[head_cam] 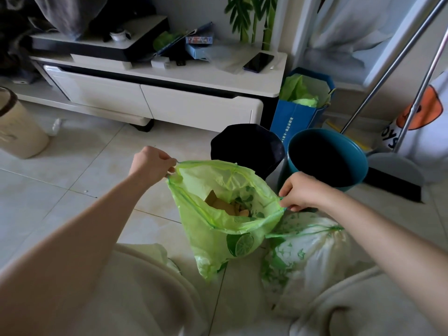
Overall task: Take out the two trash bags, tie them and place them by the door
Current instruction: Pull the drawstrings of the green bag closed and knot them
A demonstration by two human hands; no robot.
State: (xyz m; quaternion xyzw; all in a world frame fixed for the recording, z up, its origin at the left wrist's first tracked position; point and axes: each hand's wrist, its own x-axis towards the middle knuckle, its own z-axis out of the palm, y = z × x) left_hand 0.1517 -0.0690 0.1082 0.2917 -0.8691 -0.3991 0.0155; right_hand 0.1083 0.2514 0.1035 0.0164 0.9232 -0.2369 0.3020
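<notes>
An open green trash bag (pixel 213 229) with a lime print hangs above the tiled floor, its mouth spread wide and cardboard scraps showing inside. My left hand (pixel 151 163) pinches the drawstring at the bag's far left rim. My right hand (pixel 301 191) pinches the drawstring at the right rim. A second trash bag (pixel 305 258), pale with green leaf prints, lies on the floor to the right, its neck pulled closed by a green drawstring.
Behind the bags stand a black bin (pixel 247 149) and a teal bin (pixel 327 158), both without liners. A blue paper bag (pixel 300 110) holds green plastic. A white TV cabinet (pixel 155 93) runs along the back. A broom and dustpan (pixel 397 170) lean at right. A beige bin (pixel 17 127) stands far left.
</notes>
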